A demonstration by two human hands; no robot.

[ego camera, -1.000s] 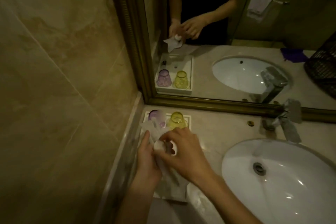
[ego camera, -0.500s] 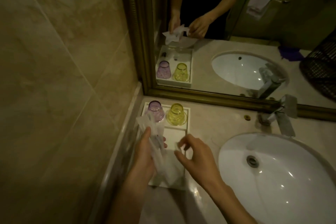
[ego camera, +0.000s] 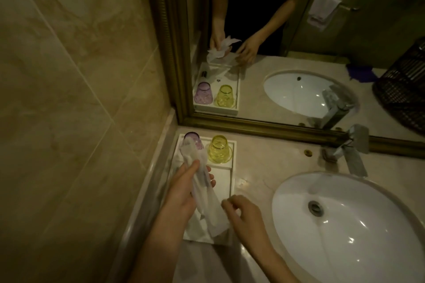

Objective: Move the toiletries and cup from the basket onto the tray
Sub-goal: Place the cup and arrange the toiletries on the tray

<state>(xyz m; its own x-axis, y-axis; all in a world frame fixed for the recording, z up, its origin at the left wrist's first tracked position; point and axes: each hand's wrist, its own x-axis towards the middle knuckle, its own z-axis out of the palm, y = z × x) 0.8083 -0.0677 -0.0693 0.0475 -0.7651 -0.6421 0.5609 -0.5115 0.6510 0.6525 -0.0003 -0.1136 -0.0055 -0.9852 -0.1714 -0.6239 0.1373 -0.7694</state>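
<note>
Cups, purple (ego camera: 194, 142) and yellow (ego camera: 219, 149), already stand upside down at the tray's (ego camera: 226, 181) far end. Left hand (ego camera: 184, 193) fingers pinch wrapped toiletry packets (ego camera: 207, 200) above the tray; right hand (ego camera: 243, 216) hovers beside, fingers loosely curled, empty. Basket (ego camera: 404, 85) shows only in the mirror, contents indiscernible.

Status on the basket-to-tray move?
Done: purple cup and yellow cup stand upside down on the tray. In hand: left hand holds wrapped packets over it; right hand beside, empty. Left: set them down. Basket contents not visible.
</note>
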